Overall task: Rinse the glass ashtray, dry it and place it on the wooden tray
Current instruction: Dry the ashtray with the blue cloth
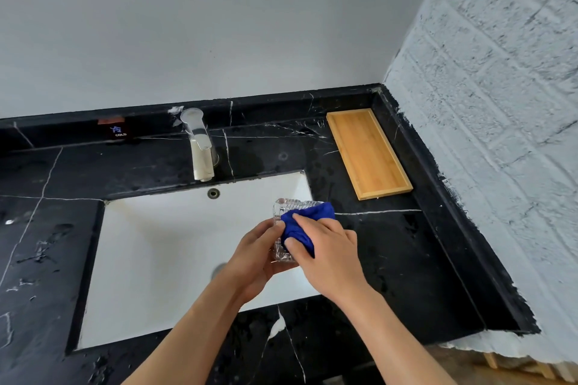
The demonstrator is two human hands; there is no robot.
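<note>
The clear ribbed glass ashtray [283, 208] is held tilted on edge over the right side of the white sink [162, 247]. My left hand [255, 255] grips it from below and behind. My right hand [328, 251] presses a blue cloth [305, 220] against the ashtray's face, covering most of it. The wooden tray [367, 151] lies bare on the black counter at the back right, against the wall.
A chrome faucet [200, 147] stands behind the sink, no water running. The black marble counter [406, 259] shows wet spots. A rough white brick wall [500, 103] borders the counter on the right. A small "COLD" label [117, 131] sits on the backsplash.
</note>
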